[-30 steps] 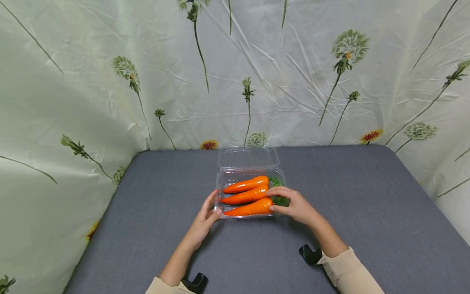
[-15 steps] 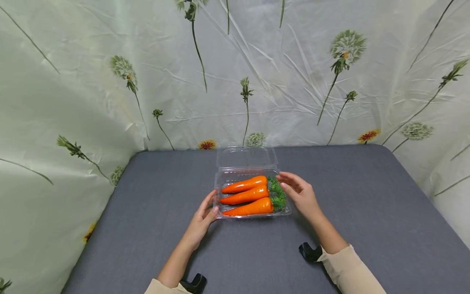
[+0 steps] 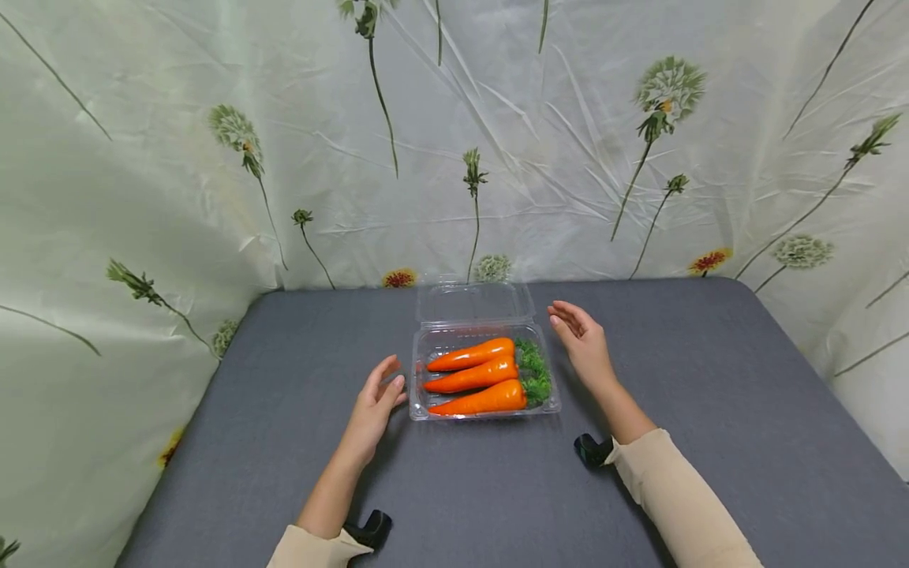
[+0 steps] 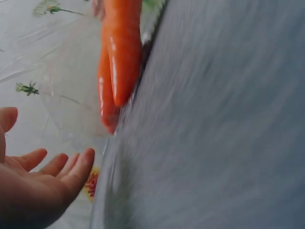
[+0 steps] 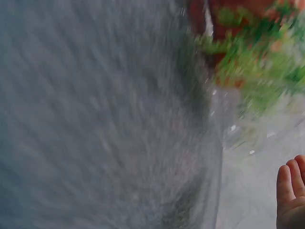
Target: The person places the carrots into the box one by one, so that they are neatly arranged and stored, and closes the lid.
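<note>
Three orange carrots (image 3: 474,375) with green tops (image 3: 534,372) lie side by side in a clear plastic clamshell box (image 3: 469,416), their tips to the left. The box's transparent lid (image 3: 474,303) is raised at the back. Just left of the box is my left hand (image 3: 371,410), fingers spread and relaxed, holding nothing. My right hand (image 3: 585,347) is beyond the box's back right corner, fingers loosely bent, also holding nothing. In the left wrist view the carrots (image 4: 123,52) show past my spread fingers; the right wrist view has the leafy tops (image 5: 262,57) near the box wall.
A grey cloth-covered table (image 3: 469,489) lies under everything. Behind it and along both sides hangs a pale curtain (image 3: 554,158) with dandelion prints. Black wrist devices (image 3: 592,450) sit below both hands, by the beige sleeves (image 3: 682,497).
My right hand has left the carrots' leafy end and drawn back to the upper right. My left hand has let go of the box's left edge and moved left.
</note>
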Demonstrator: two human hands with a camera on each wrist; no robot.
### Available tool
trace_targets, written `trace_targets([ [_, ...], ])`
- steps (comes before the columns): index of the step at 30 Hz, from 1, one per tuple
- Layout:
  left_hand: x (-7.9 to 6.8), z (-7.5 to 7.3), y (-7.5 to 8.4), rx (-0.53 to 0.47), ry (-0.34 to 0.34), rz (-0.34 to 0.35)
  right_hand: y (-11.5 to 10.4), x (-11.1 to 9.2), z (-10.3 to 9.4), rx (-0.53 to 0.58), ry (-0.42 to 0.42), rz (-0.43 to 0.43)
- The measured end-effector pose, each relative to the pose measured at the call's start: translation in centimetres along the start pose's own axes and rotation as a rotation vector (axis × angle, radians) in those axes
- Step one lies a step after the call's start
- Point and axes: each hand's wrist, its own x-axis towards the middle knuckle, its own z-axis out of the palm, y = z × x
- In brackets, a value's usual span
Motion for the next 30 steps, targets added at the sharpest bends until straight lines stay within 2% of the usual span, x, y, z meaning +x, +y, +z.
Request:
trace_targets([
  [7,3.6,-0.5,1.0,0.067,0.006,-0.010,3.0,2.6,-0.1,-0.104,-0.019,0.097],
  [14,7.8,-1.0,1.2,0.235,0.023,-0.061,5.6,4.5,0.3,-0.183,-0.038,0.225],
  [17,9.3,-1.1,1.1,0.284,0.028,-0.099,6.0,5.0,0.6,-0.175,-0.043,0.278],
  [22,11.4,-0.9,0.8,0.304,0.024,-0.154,6.1,5.7,1.0,-0.131,-0.076,0.363],
  [27,12.5,-0.3,0.6,0.315,0.009,-0.211,5.5,6.2,1.5,-0.132,-0.087,0.438],
  [30,12.9,0.1,0.5,0.355,-0.001,-0.209,5.2,6.3,2.0,-0.147,-0.080,0.447],
])
